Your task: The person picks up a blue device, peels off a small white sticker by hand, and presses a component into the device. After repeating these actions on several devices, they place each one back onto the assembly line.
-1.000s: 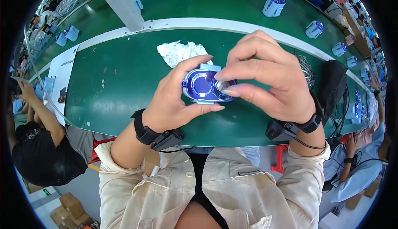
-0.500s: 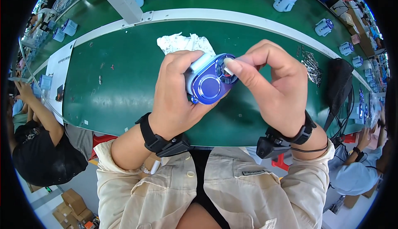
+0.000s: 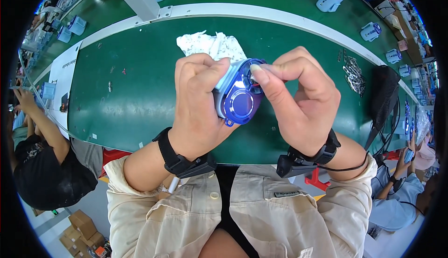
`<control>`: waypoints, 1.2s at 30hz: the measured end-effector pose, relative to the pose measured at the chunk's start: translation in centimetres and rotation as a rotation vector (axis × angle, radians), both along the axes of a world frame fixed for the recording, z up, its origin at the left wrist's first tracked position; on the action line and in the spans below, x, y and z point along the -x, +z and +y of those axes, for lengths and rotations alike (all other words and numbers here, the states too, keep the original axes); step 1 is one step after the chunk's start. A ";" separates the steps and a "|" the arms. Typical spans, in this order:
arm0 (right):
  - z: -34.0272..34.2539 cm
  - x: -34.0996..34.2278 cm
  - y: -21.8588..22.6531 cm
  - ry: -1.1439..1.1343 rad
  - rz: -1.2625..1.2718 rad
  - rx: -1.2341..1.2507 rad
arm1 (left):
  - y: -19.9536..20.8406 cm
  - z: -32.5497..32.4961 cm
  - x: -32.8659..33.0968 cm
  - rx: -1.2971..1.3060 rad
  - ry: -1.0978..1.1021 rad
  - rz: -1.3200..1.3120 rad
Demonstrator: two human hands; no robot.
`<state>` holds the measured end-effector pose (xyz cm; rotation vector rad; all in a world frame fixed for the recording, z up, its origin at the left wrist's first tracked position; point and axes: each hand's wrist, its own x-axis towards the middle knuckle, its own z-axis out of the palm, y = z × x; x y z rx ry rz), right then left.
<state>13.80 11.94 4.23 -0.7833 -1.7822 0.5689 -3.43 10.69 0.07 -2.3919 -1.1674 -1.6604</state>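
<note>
My left hand [image 3: 197,101] is wrapped around a blue plastic device [image 3: 241,106] with a pale blue body and a glossy dark blue face, held above the green table. The face has a round ringed disc, with a round opening beside it. At that opening, the thumb and forefinger of my right hand [image 3: 305,101] are pinched together. Whatever lies between those fingertips is too hidden to make out. A bit of red shows inside the opening. Just beyond the device lies a crumpled white sheet [image 3: 211,45] dotted with small bits.
Small metal parts [image 3: 354,77] are heaped at right, beside a black mesh-covered object [image 3: 383,92] with cables. Similar blue devices [image 3: 330,0] stand beyond the white rail [image 3: 242,10]. Other people sit left and right; a white printed sheet [image 3: 63,78] lies at the left edge.
The device has shifted slightly right and tilted in my left hand. My right hand has drawn a little left, still pinching at the opening. The head view has shifted a little.
</note>
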 end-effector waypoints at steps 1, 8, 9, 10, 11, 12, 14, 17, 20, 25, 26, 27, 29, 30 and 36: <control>-0.1 0.1 -0.1 -0.006 0.024 0.020 | 0.0 -0.2 0.1 0.021 0.010 0.031; -0.4 0.9 -1.6 -0.047 0.074 0.004 | 0.1 -0.6 -0.1 0.068 0.068 0.089; -0.5 1.0 -1.8 -0.037 0.108 0.050 | 0.2 -0.6 -0.2 0.045 0.071 0.076; -0.7 1.1 -1.9 -0.027 0.142 0.096 | 0.3 -0.4 -0.2 0.021 0.074 0.063; -0.7 1.0 -1.8 -0.033 0.144 0.101 | 0.3 -0.4 -0.3 -0.003 0.077 0.050; -0.5 1.0 -1.5 0.065 0.240 0.231 | 0.2 -0.5 -0.4 0.002 0.071 0.053; 0.6 1.1 -1.0 0.287 0.437 0.487 | -0.3 -0.4 -0.3 0.024 0.028 -0.033; 2.0 -0.2 0.2 0.590 0.458 0.731 | -0.1 -0.2 -0.5 0.061 -0.075 -0.128; 2.5 -1.1 0.8 0.801 0.418 0.834 | 0.3 -0.5 -0.7 0.130 -0.239 -0.221; 3.4 -1.7 0.6 0.962 0.241 0.703 | 0.0 -0.3 0.4 0.191 -0.437 -0.097; 3.5 -1.7 0.4 0.978 0.197 0.649 | 0.1 -0.2 0.5 0.193 -0.435 -0.072; 3.5 -1.7 0.3 0.979 0.199 0.648 | 0.2 -0.2 0.5 0.195 -0.432 -0.046; 2.8 -1.3 -0.1 0.916 0.270 0.647 | 0.1 -0.2 0.1 0.156 -0.378 -0.073; 2.5 -1.1 -0.2 0.884 0.304 0.645 | 0.0 -0.1 -0.2 0.114 -0.322 -0.100; 1.9 -0.7 -0.4 0.852 0.378 0.724 | -0.3 -0.5 -0.6 0.095 -0.201 -0.158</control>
